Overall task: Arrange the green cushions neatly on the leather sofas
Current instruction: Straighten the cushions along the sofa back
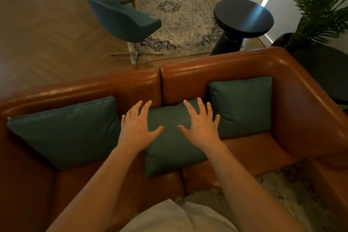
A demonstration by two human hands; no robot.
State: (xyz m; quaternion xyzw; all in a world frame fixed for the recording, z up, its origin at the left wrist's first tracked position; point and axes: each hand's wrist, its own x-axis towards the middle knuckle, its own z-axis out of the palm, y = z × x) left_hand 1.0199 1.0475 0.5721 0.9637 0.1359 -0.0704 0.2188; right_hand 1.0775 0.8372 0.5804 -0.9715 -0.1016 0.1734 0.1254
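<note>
A middle green cushion (169, 149), a plump square of matte woven fabric, lies tilted across the seam where two tan leather sofas meet, its top corner against the backrests and its lower edge on the seat fronts. A person's left hand (135, 130) and right hand (201, 128) rest flat on its upper half, fingers straight and splayed, thumbs pointing toward each other; the grip of each hand is slack and closes round nothing.

A larger left green cushion (66, 132) leans against the backrest of the left sofa (94, 88), its right edge just beside the left hand. A right green cushion (243, 105) stands upright in the corner of the right sofa (216, 66), partly tucked behind the middle one. The leather is smooth and glossy, with rounded, padded rims.

Behind the sofas, a teal shell-shaped chair (124, 20) on thin metal legs stands at the edge of a pale patterned rug (180, 11) on a herringbone wood floor (47, 34). A round black pedestal stand (243, 17) and a feathery green plant (320, 5) sit to the right. White cloth (175, 218) shows at the bottom edge.
</note>
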